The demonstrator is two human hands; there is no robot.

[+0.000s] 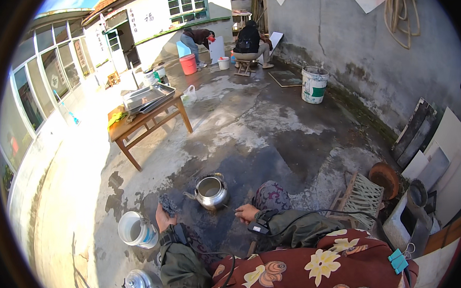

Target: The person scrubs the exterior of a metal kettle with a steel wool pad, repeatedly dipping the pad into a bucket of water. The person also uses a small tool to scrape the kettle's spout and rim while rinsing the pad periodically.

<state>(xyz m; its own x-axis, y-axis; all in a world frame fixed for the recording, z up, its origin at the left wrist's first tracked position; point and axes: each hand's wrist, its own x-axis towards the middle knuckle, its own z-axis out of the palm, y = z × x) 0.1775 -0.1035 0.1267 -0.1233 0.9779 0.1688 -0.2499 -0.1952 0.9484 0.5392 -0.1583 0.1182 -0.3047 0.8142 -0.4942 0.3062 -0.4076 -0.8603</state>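
Observation:
My left hand [163, 220] is turned palm up and closed on a dark grey, crinkly scouring pad [169, 204]. In front of me on the wet concrete stands a metal kettle [213, 200], its top uncovered and its spout pointing left. My right hand [247, 214] is to the right of the kettle, fingers pinched together. Something thin may reach from its fingertips toward the kettle, too small to make out. Beside my left forearm stands a white bucket [152, 235], and nearer to me is a shiny lidded metal vessel [137, 283].
A wooden table [158, 112] with metal trays [147, 96] stands ahead on the left. A paint-stained bucket [314, 85] is by the right wall. A woven-seat stool [359, 197] and leaning boards [449, 148] crowd my right. Two people [199, 38] [251, 41] work with panels farther back.

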